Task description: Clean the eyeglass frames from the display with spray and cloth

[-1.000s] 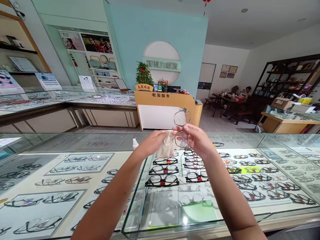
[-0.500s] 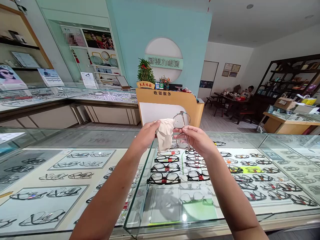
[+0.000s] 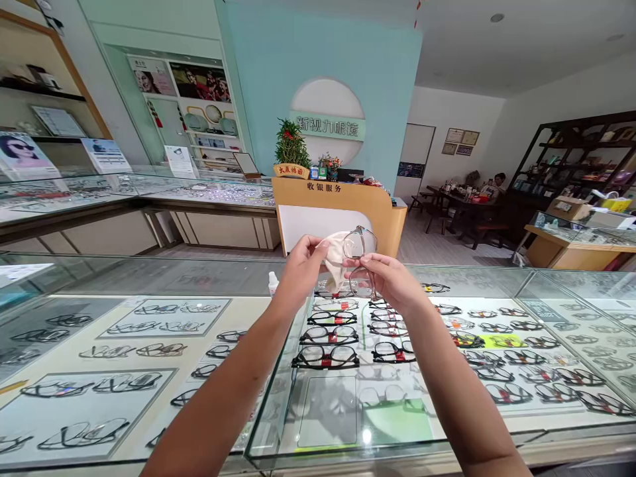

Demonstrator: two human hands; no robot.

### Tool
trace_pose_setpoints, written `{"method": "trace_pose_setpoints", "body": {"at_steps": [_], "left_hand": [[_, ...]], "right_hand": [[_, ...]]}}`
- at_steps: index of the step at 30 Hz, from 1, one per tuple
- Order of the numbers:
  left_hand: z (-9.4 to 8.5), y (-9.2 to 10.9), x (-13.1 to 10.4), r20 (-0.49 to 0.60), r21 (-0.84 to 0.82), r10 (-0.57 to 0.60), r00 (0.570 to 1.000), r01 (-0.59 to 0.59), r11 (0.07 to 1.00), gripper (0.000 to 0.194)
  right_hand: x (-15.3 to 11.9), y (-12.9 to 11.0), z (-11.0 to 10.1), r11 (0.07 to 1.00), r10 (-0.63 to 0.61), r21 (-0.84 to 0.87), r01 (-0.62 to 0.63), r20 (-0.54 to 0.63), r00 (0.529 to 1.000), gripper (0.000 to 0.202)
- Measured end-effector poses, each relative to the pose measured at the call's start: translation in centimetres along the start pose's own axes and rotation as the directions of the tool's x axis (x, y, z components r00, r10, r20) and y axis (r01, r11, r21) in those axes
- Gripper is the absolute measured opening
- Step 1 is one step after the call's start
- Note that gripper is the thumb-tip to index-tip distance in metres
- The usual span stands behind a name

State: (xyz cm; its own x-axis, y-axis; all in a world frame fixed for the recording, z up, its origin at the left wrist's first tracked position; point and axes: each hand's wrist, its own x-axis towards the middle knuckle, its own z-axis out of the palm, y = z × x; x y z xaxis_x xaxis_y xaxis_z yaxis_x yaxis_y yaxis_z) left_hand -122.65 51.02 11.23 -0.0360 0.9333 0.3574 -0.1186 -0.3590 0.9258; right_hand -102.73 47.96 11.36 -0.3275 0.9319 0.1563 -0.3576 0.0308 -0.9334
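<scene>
The cloth (image 3: 334,260) is soft, matt fabric, creased into loose folds. The clear glasses (image 3: 362,245) have smooth, see-through lenses in a thin, shiny frame; whether that is plastic or metal cannot be told. The worktop (image 3: 397,448) is smooth, glossy glass, with a bright lamp glare on it. Beneath, the black glasses (image 3: 325,358) look like polished plastic. The small bottle (image 3: 273,283) seems white plastic. Farther off, the cash desk (image 3: 386,228) looks like smooth pale wood, the box (image 3: 566,208) matt cardboard.
</scene>
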Motion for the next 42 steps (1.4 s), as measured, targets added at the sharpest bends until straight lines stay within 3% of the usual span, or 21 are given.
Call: {"method": "trace_pose_setpoints", "body": {"at_steps": [13, 18, 21, 24, 27, 29, 35, 42], "left_hand": [[0.9, -0.3, -0.9, 0.158, -0.156, 0.079, 0.984, -0.055, 0.986, 0.046], [1.1, -1.1, -0.7, 0.081, -0.056, 0.098, 0.992, -0.094, 0.994, 0.041], [1.3, -1.2, -0.6, 0.033, -0.12, 0.089, 0.996, -0.084, 0.989, 0.056], [1.3, -1.1, -0.6, 0.165, -0.162, 0.003, 0.986, 0.024, 0.986, 0.061], [1.4, -0.8, -0.9, 0.339, -0.146, -0.067, 0.938, 0.123, 0.982, 0.054], [1.5, -0.5, -1.1, 0.378, -0.199, -0.079, 0.922, 0.165, 0.966, 0.053], [2.2, 0.0, -1.7, 0.332, -0.337, -0.063, 0.941, 0.181, 0.924, 0.048], [1.8, -0.2, -1.3, 0.3, -0.255, -0.009, 0.954, 0.089, 0.963, 0.044]], "right_hand": [[0.0, 0.2, -0.1, 0.999, -0.015, -0.041, 0.017, 0.055, 0.998, 0.031], [-0.1, -0.1, -0.1, 0.999, -0.021, -0.031, 0.025, 0.13, 0.991, 0.029], [-0.1, 0.0, -0.1, 0.998, -0.033, -0.05, 0.042, 0.167, 0.985, 0.029], [-0.1, 0.0, -0.2, 0.997, -0.031, -0.065, 0.043, 0.174, 0.984, 0.028], [-0.2, -0.1, -0.2, 0.998, -0.024, -0.052, 0.033, 0.174, 0.985, 0.027], [-0.2, -0.1, -0.2, 0.999, -0.021, -0.035, 0.028, 0.178, 0.984, 0.027], [0.1, 0.3, 0.1, 0.999, -0.032, -0.025, 0.038, 0.214, 0.976, 0.031], [0.3, 0.7, 0.0, 0.998, 0.0, -0.059, 0.015, 0.251, 0.968, 0.034]]}}
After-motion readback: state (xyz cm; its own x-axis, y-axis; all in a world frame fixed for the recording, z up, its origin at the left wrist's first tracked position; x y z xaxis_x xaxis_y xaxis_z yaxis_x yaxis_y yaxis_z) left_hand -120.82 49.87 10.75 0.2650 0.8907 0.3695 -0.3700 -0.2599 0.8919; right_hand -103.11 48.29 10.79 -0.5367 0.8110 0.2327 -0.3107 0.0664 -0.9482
